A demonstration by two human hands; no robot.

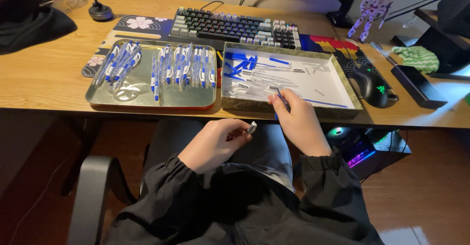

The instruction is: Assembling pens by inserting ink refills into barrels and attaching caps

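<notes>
From the head camera I see a wooden desk [44, 78] carrying a metal tray [147, 95] of assembled blue-and-white pens [181, 66] on the left, a shallow box [352, 100] of loose pen parts [259, 83] beside it, almost touching, a keyboard [235, 27] behind both, and a black mouse [374, 88] just right of the box. My left hand [213, 144] sits below the desk edge over my lap, pinching a small pale pen piece [251, 127], while my right hand [296, 120] reaches over the box's near rim, fingertips closed on a thin blue part [279, 98]. Both containers sit close to the desk's front edge, with open room only in the lap space beneath and on the bare wood at far left.
</notes>
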